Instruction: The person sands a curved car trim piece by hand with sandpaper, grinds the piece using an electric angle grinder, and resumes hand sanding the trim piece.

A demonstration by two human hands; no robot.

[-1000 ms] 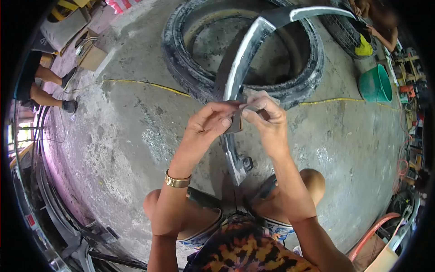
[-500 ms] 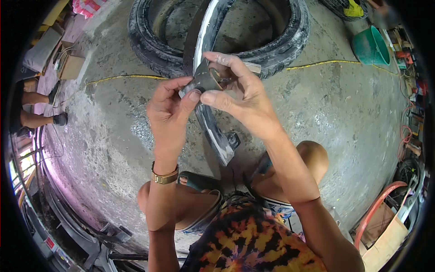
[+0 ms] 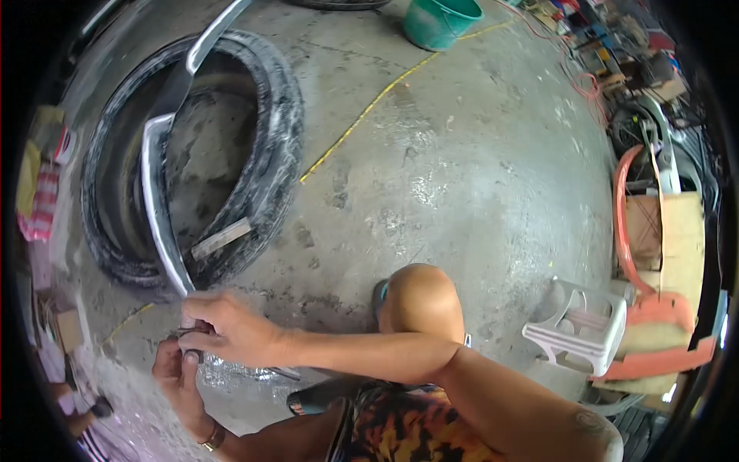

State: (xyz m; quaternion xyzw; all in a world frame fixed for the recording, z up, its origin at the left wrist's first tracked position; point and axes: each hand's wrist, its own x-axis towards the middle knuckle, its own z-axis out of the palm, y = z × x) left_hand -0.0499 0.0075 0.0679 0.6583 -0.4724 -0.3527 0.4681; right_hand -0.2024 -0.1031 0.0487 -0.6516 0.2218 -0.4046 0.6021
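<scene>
My left hand (image 3: 175, 376) is at the lower left, its fingers bent and pinching. Right above it, my right hand (image 3: 235, 333) is closed, its fingertips meeting the left ones. A small dark bent sheet (image 3: 185, 332), like sandpaper, is held between them; most of it is hidden by the fingers. Just beyond my hands, a long curved black strip with whitish patches (image 3: 154, 192) lies across a dusty black tire (image 3: 283, 146). Its near end is hidden behind my right hand. A pale flat block (image 3: 222, 238) rests on the tire's near side.
A green bucket (image 3: 439, 27) stands at the top, near a yellow cord (image 3: 369, 108) on the concrete floor. At right are a white plastic stool (image 3: 577, 327), an orange curved part (image 3: 625, 223) and cardboard (image 3: 677, 254). Clutter lines the upper right. My bent knee (image 3: 422, 304) is near the middle.
My view has swung to the right, so tire, strip and hands now appear further left, and the white stool shows. Both hands still hold the dark sheet, now more covered by the fingers.
</scene>
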